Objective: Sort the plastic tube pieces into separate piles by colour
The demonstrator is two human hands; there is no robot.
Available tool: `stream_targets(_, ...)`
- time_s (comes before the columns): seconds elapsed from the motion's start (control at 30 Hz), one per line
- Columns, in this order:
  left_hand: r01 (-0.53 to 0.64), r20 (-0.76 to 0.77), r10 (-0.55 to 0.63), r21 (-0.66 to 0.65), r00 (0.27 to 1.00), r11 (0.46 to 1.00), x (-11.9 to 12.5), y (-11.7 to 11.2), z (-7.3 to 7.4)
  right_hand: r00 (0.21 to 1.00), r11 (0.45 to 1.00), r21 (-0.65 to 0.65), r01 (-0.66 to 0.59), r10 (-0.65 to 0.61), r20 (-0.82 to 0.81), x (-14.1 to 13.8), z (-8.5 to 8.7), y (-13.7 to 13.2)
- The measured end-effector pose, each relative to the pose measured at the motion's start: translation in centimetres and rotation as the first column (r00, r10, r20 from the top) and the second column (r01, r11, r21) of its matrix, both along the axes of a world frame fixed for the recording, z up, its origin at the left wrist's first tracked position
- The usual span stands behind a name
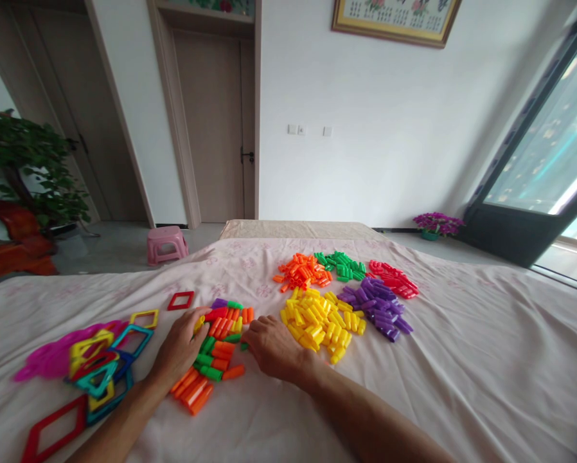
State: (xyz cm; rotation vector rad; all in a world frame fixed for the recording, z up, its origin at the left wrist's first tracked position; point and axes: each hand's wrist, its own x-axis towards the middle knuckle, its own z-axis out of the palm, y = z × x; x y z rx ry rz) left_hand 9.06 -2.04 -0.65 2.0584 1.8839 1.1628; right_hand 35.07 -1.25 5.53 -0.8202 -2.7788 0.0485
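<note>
On the tablecloth, a mixed pile of bullet-shaped plastic building pieces (223,350), mostly orange and green, lies between my two hands. At its left edge my left hand (185,341) is closed, with a yellow piece (199,325) between thumb and fingers. A red piece (215,314) lies just beside those fingertips. My right hand (272,346) is on the pile's right side, its fingers curled down and pressed together. A green piece (243,346) shows by its fingertips; whether it is gripped is hidden.
Sorted heaps of yellow (317,318), orange (302,271), green (344,267), red (394,280) and purple pieces (378,305) lie to the right. Magnetic frame tiles (100,366) overlap a magenta item (45,357) at left. Beyond the table stands a pink stool (167,243).
</note>
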Motion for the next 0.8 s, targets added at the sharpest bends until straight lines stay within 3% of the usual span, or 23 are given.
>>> stream_targets(0.17, 0.005, 0.017, -0.005, -0.004, 1.0, 1.0, 0.0, 0.0, 0.0, 0.987, 0.986, -0.059, 0.153, -0.155, -0.031, 1.7, 0.7, 1.9)
stream_targets(0.3, 0.016, 0.02, -0.015, -0.02, 1.0, 1.0, -0.1, 0.1, -0.2, 0.937, 0.941, -0.112, 0.32, -0.332, -0.109, 3.3, 1.4, 3.5)
stream_targets(0.5, 0.017, 0.013, -0.017, -0.032, 1.0, 0.999, -0.2, 0.1, -0.3, 0.864, 0.874, -0.133, 0.468, -0.484, -0.137, 5.3, 1.9, 4.9)
stream_targets(0.8, 0.009, -0.004, -0.009, -0.014, 1.0, 1.0, -0.2, 0.1, -0.3, 0.882, 0.894, -0.099, 0.436, -0.447, -0.15, 5.4, 1.1, 5.1)
